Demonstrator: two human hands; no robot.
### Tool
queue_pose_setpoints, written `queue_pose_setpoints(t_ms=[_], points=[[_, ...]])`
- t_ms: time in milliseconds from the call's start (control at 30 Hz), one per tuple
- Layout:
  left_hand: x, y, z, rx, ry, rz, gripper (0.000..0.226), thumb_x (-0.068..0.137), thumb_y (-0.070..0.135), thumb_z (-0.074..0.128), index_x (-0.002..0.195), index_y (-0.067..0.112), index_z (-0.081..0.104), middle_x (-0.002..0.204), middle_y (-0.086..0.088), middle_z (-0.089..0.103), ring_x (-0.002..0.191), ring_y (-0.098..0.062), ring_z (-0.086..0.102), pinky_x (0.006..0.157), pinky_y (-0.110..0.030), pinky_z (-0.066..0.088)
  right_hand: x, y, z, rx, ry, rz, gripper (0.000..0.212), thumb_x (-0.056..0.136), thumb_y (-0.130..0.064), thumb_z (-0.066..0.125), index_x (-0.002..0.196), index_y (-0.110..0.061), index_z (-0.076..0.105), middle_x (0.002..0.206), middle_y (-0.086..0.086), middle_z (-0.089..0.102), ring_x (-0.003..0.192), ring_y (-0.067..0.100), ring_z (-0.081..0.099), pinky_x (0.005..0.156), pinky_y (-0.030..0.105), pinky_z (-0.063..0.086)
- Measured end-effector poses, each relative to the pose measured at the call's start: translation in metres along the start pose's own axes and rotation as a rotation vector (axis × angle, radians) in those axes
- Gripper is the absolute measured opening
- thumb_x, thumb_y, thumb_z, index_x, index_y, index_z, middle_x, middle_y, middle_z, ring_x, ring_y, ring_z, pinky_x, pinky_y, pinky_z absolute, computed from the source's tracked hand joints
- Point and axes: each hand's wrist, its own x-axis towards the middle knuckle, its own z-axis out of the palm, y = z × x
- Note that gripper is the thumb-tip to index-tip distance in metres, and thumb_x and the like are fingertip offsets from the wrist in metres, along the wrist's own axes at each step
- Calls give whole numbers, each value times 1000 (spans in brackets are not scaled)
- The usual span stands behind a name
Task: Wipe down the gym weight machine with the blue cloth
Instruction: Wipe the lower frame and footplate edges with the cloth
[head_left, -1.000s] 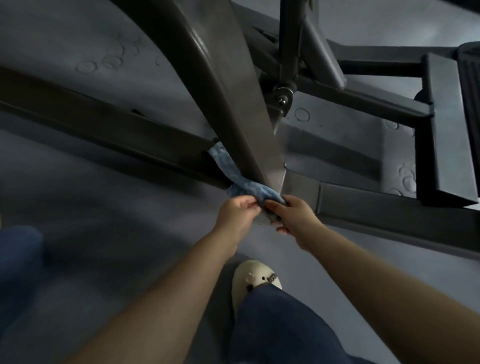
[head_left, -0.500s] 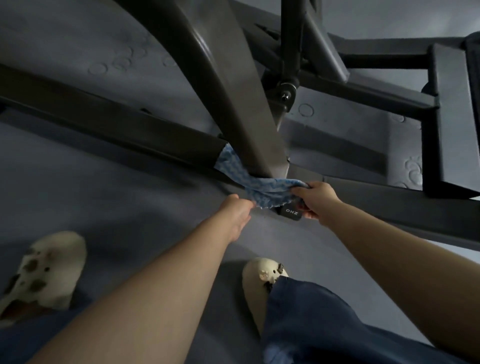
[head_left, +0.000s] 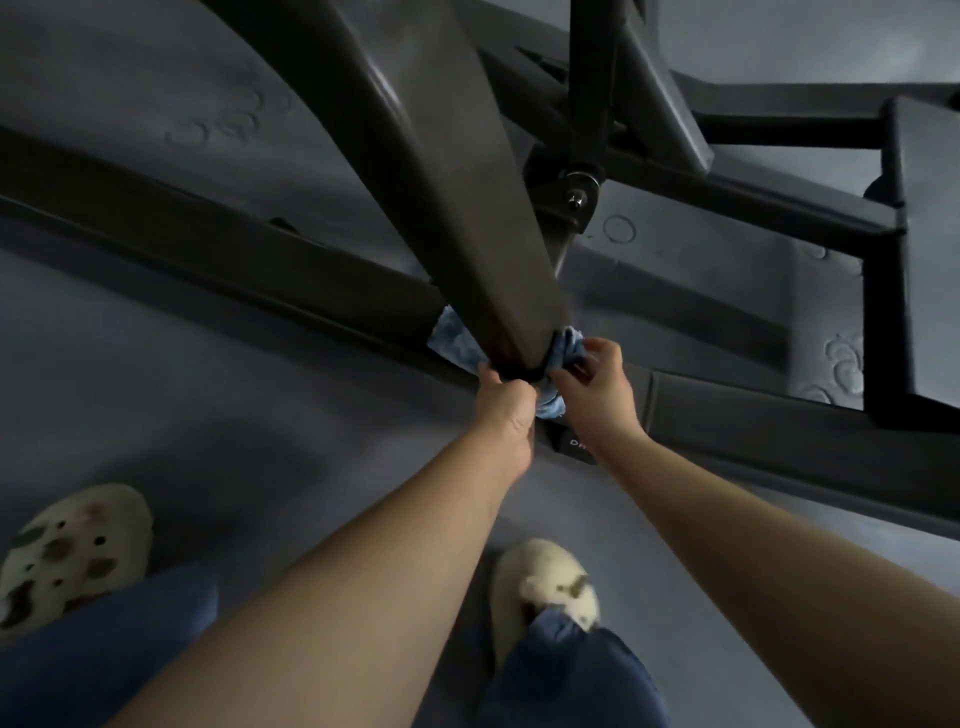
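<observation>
Two bare hands meet at the foot of the dark, slanted metal upright (head_left: 441, 197) of the gym weight machine, where half a second ago they were spread apart with the cloth stretched flat between them. Left of that upright, one cream perforated clog (head_left: 67, 551) rests on the grey rubber floor (head_left: 182, 374), and a patch of the mottled blue cloth (head_left: 454, 340) shows against the long dark base beam (head_left: 234, 260). The cloth is now wound behind and around the upright's base rather than hanging in front of it. The left hand (head_left: 506, 410) grips one bunched end just below the upright, fingers curled tight. Right of the upright, the right hand (head_left: 597, 384) pinches the other bunched end, touching the cloth beside the left hand. Below it sits a second cream clog (head_left: 545, 582), giving two clogs, two hands and one cloth.
</observation>
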Motion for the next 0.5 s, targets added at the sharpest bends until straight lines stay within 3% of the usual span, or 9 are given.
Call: queue_pose_setpoints(t_ms=[67,133,200,267,367,433,500], points=[[-2,0,0,-33,14,-41,63,82,-24,26,139,1,36,131,-24,51,115,-33,55,89,-28,47,0,5,0,1,-56,34,49,91,-14,58,134,-11,37,129,6,54,117,18,53,85,23,39],[-4,0,-1,-88,39,-72,47,83,-25,25,121,-10,47,101,-26,61,81,-24,66,66,-19,52,-6,12,2,97,-109,45,56,89,-11,61,138,-11,33,127,4,52,119,15,50,92,24,41],[-6,-2,-2,-160,34,-113,40,83,-24,19,94,-6,53,73,-16,61,59,-17,61,48,-16,51,-11,23,3,166,-158,43,64,85,-7,65,139,-11,31,124,1,51,118,15,51,101,31,43],[-11,-8,-5,-155,-8,-136,42,84,-22,18,93,-1,53,77,-12,58,67,-19,57,50,-18,50,-13,34,1,145,-157,36,63,82,-5,67,137,-13,36,124,4,56,112,17,56,99,37,47],[-25,-20,-7,-33,-162,-163,49,86,-19,21,116,2,53,82,-9,62,69,-15,60,54,-17,53,-15,47,-6,133,-63,55,44,81,-5,63,119,-23,51,111,4,64,101,21,63,91,46,52],[-32,-29,-5,93,-194,-165,41,89,-17,29,104,8,58,76,-4,64,58,-8,64,52,-16,53,-16,52,-17,148,6,64,30,82,-7,56,107,-24,58,103,3,67,97,21,65,86,44,54],[-36,-39,-4,309,-153,-72,31,90,-13,39,94,12,58,74,1,61,58,-6,63,54,-15,50,-14,55,-32,234,52,78,21,84,-9,51,98,-19,64,94,2,69,88,16,66,77,33,56]])
